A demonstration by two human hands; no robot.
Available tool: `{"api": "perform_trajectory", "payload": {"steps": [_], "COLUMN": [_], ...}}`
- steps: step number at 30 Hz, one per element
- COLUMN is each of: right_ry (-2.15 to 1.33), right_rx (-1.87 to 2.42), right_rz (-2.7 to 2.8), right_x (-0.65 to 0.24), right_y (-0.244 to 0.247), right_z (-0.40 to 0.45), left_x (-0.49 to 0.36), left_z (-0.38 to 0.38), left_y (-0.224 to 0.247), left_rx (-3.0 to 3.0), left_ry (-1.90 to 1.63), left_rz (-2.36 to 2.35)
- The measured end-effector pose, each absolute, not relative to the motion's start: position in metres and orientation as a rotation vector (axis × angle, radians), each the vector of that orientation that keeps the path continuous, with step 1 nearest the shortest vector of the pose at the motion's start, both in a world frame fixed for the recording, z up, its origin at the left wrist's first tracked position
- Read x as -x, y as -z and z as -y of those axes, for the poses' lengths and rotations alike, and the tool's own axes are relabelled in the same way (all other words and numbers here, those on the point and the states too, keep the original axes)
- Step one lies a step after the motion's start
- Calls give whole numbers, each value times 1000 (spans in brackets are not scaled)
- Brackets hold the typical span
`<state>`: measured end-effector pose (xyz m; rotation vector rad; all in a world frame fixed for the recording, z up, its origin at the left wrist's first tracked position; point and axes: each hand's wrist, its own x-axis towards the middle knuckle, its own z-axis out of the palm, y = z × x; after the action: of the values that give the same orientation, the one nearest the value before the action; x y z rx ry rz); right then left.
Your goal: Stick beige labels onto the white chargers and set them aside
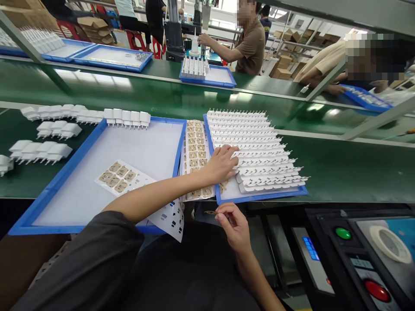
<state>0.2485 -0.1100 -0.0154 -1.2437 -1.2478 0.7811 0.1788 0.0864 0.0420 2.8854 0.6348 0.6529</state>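
Rows of white plug adapters (pixel 256 147) with pins up fill the blue-rimmed right tray (pixel 227 199). My left hand (pixel 223 164) reaches across to the left edge of these rows, its fingers bent over the adapters; whether it grips one is hidden. Below the tray's front edge, my right hand (pixel 234 224) pinches a small tan sticker (pixel 210 212) between thumb and fingertips. Sheets of tan stickers (pixel 196 151) lie between the two trays. A partly used sticker sheet (pixel 121 176) rests in the left tray (pixel 58 181), under my left forearm.
White adapters (pixel 127 118) line the left tray's back edge, and more (pixel 40 150) lie left of it. Across the green conveyor (pixel 162 97) are other blue trays (pixel 113 57) and people. A machine panel with a red button (pixel 377 290) stands at the lower right.
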Motion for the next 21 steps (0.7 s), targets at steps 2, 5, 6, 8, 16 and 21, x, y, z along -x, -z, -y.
{"api": "perform_trajectory", "payload": {"steps": [2, 5, 6, 8, 16, 21], "right_ry": [-803, -828, -823, -810, -936, -976], "right_rx": [1207, 1123, 1096, 1039, 746, 811], "right_rz": [1202, 1157, 1157, 1177, 1344, 1341], "right_x": [-248, -243, -240, -232, -194, -181], "right_y": [16, 11, 8, -1, -37, -33], "right_z": [107, 95, 91, 81, 52, 47], "left_x": [-156, -113, -99, -72, -5, 8], "left_z": [-84, -76, -73, -64, -19, -3], "left_y": [-54, -71, -75, -76, -42, -25], "left_rx": [-2750, -2402, -2241, -1874, -1169, -1456], "left_ry": [-704, -798, -825, -825, -812, -917], "left_rz": [-588, -645, -690, -742, -714, -819]}}
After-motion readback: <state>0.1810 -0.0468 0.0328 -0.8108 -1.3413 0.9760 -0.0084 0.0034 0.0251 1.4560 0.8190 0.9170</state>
